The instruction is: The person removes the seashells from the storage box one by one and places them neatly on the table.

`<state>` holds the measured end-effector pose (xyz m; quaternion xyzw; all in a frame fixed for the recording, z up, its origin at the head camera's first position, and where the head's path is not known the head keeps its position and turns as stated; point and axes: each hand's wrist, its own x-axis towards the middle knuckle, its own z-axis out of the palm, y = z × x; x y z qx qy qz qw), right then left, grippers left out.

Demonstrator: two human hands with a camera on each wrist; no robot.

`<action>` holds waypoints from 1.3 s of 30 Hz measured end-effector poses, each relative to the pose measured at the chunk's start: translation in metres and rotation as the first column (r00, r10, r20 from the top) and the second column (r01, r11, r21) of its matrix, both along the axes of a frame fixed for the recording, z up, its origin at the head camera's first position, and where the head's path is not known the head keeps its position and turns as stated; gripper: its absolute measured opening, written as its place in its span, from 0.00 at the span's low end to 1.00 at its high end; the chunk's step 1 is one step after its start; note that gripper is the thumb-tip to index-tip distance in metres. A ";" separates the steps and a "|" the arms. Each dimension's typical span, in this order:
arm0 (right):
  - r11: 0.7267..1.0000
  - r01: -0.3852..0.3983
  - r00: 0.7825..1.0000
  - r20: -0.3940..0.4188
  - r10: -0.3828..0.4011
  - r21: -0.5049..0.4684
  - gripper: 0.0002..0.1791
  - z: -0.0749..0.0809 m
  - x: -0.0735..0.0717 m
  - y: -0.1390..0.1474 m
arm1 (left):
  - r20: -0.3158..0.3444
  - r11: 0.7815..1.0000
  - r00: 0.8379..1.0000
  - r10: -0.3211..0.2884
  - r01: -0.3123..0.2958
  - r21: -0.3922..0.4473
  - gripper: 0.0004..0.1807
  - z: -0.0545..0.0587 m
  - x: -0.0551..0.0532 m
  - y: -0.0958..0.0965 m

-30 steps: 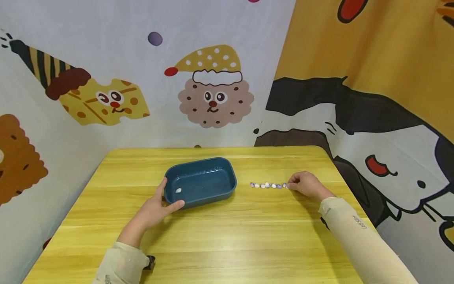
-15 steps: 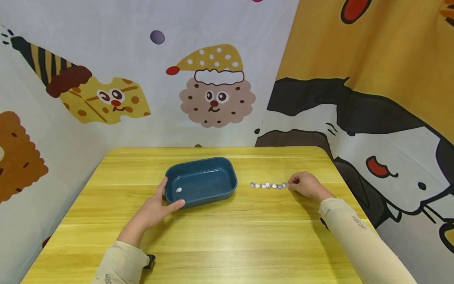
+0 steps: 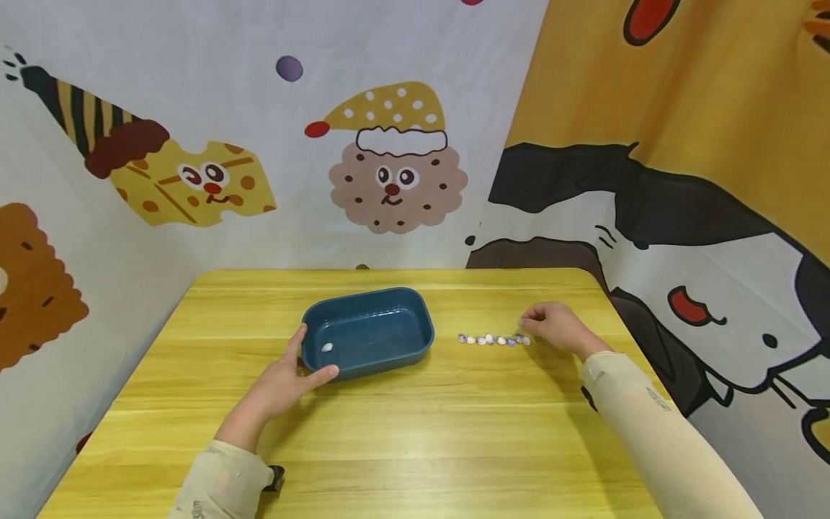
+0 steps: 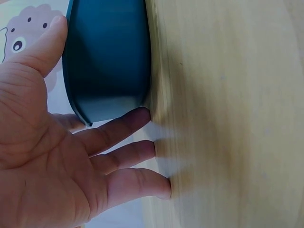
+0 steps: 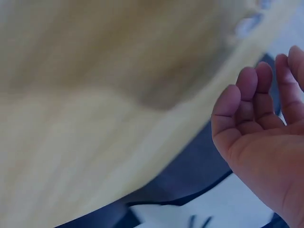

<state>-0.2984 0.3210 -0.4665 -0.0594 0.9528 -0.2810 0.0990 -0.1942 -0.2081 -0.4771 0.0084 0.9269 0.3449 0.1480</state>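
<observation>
My left hand (image 3: 277,386) rests against the left end of a dark blue-green rectangular dish (image 3: 382,366), thumb along its near rim and fingers spread. In the left wrist view the fingers are fairly straight beside the dish's end wall (image 4: 109,107). One small white shell-like piece (image 3: 327,347) lies inside the dish. To its right, a straight row of several small white and purple shell-like pieces (image 3: 489,339) lies on the table. Just above the row's right end is my right hand (image 3: 556,326). Its fingers are loosely bent in the right wrist view, with nothing seen between them.
A yellow wood-grain table (image 3: 415,447) carries the dish and the row. Its right edge runs close by my right forearm. Behind and beside it hang cloths (image 3: 402,43) printed with cartoon figures.
My right hand has let go of the last piece at the row's right end and lifted slightly up and away, leaving that piece uncovered. The left hand and dish stay put.
</observation>
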 end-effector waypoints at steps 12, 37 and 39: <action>0.956 -0.229 0.971 -0.112 0.211 -0.183 0.11 0.040 -0.009 -0.177 | -0.003 1.000 1.000 -0.001 0.001 -0.012 0.69 0.000 -0.001 -0.001; 0.893 -0.408 0.908 -0.020 0.419 0.192 0.16 -0.018 -0.002 -0.335 | -0.001 1.000 1.000 -0.004 0.004 0.006 0.67 0.001 -0.001 0.001; 0.881 -0.412 0.903 -0.023 0.428 0.233 0.16 -0.019 -0.001 -0.342 | 0.001 1.000 1.000 0.000 0.000 0.013 0.67 0.001 0.000 0.000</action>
